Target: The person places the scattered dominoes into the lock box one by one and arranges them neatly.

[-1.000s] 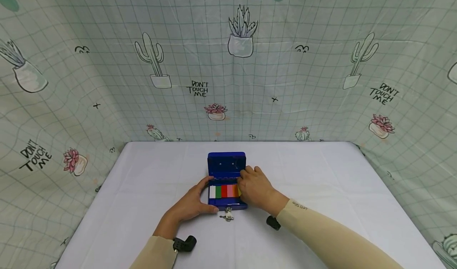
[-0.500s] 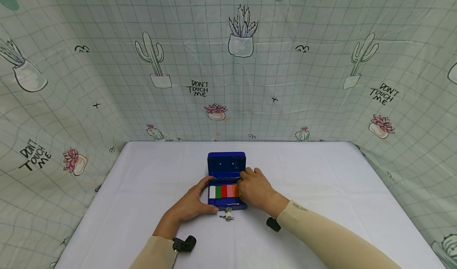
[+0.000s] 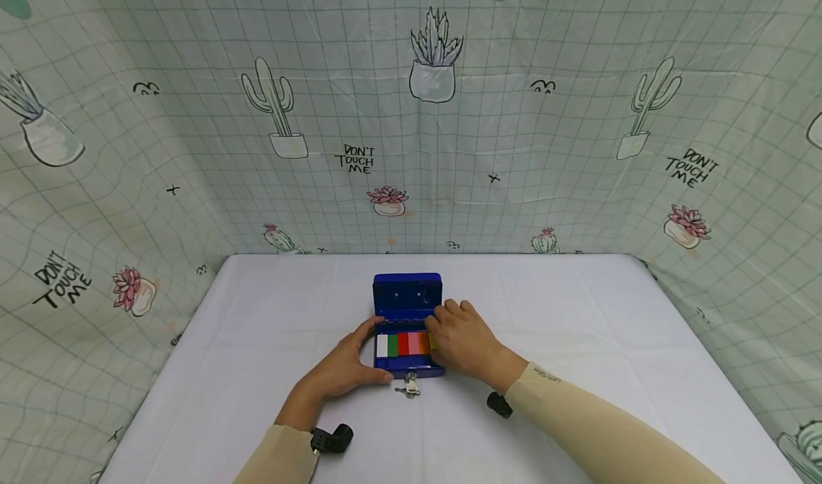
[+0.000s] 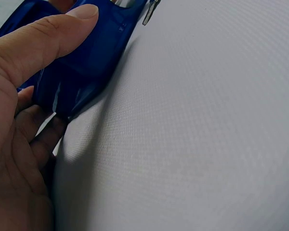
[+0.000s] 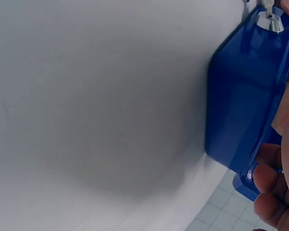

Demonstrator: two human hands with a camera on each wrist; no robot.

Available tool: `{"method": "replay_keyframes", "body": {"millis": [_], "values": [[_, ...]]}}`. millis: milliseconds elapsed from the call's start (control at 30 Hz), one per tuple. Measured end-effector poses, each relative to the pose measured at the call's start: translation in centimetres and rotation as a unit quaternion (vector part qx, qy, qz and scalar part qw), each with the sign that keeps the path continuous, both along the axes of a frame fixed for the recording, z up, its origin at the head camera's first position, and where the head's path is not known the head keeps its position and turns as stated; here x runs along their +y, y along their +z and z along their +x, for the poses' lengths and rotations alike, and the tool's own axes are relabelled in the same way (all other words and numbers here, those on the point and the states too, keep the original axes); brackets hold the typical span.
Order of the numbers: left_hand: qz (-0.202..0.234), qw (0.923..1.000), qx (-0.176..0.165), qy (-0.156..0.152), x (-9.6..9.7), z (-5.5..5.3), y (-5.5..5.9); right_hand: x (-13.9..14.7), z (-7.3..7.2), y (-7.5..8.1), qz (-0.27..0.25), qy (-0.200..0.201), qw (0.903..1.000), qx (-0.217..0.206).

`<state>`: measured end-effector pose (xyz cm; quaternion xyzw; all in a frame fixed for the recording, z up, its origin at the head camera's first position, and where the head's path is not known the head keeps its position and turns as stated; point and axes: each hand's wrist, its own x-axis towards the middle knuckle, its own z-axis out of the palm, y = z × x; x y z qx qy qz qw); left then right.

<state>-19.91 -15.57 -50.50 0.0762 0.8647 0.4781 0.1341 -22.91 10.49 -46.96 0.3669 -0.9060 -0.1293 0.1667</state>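
A blue metal cash box [image 3: 409, 371] stands on the table with its lid [image 3: 407, 296] raised. Inside it lies a row of coloured blocks [image 3: 403, 344]: white, green, red, pink, orange and, at the right end, yellow. My left hand [image 3: 343, 364] grips the box's left side, thumb at the front corner and fingers along the side; the left wrist view shows this thumb [image 4: 53, 41] on the blue wall. My right hand [image 3: 464, 338] reaches over the right end with curled fingers, pinching the yellow block [image 3: 432, 343], which it mostly covers. The right wrist view hides the block.
A key [image 3: 411, 390] sits in the lock at the box's front, with another hanging from it. White cloth [image 3: 546, 313] covers the table. Behind it hangs a curtain [image 3: 488, 127] printed with cacti. Each wrist bears a black camera [image 3: 334, 439].
My right wrist and forearm have shifted slightly to the right, and the fingers have turned a little over the yellow block. The left hand and the box have stayed put.
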Motion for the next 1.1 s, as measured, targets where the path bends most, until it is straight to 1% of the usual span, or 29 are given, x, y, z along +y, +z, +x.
{"method": "replay_keyframes", "body": {"millis": [200, 367, 533, 667, 900, 1033, 1100], "values": [[0.001, 1.0, -0.004, 0.0, -0.1, 0.0, 0.0, 0.3, -0.2, -0.5, -0.017, 0.012, 0.9997, 0.014], [0.005, 1.0, -0.005, 0.001, -0.1, 0.1, 0.0, 0.6, -0.4, -1.0, -0.037, 0.011, 0.999, 0.023], [0.007, 1.0, -0.004, 0.002, -0.1, 0.1, 0.0, 0.8, -0.5, -1.2, -0.058, 0.008, 0.9981, 0.019], [0.008, 1.0, -0.004, 0.002, -0.2, 0.1, -0.1, 0.9, -0.6, -1.4, -0.064, 0.005, 0.9978, 0.015], [0.015, 0.9999, -0.005, 0.003, -0.2, 0.0, -0.1, 1.4, -0.6, -1.8, -0.075, 0.001, 0.9968, 0.026], [0.009, 0.9999, -0.004, 0.004, -0.2, 0.0, -0.2, 1.6, -0.6, -2.0, -0.084, 0.001, 0.996, 0.027], [0.003, 1.0, -0.003, 0.006, -0.2, 0.0, -0.1, 1.7, -0.7, -2.0, -0.094, -0.002, 0.9955, 0.017]]}}
